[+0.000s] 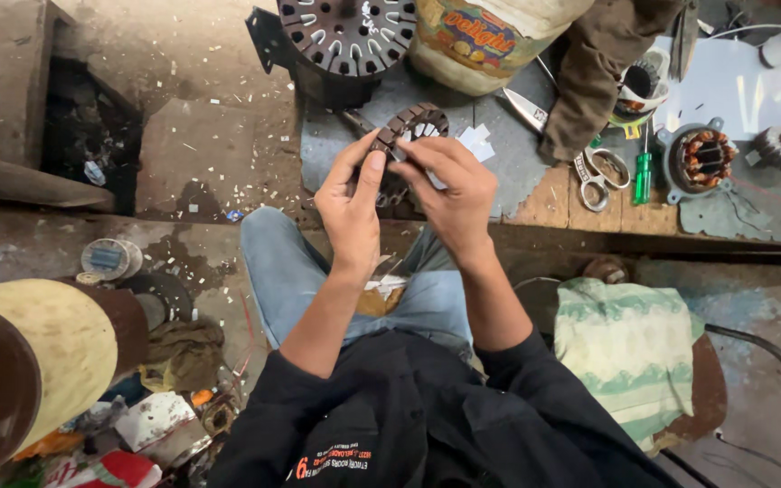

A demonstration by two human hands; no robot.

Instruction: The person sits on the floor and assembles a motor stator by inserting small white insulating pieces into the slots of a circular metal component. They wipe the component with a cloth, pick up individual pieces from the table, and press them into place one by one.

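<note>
Over my lap, head view: I see both hands raised above my knees, holding one small stator [406, 136] between them.
Left hand [351, 210]: fingers pinched on the stator's left rim, thumb pressed up against it.
Right hand [452, 192]: closed over the right side; a white paper slip [474, 138] shows just past its fingertips.
Stator: tilted, slots facing me, clear of the bench [544, 203].
Nearby: big stator [347, 34] behind; scissors [597, 176] and green screwdriver [644, 173] to the right.
Risk: I judge the paper could buckle or tear on a slot edge if pushed askew.
Risk: a light pinch could let the stator twist and drop onto my lap.
</note>
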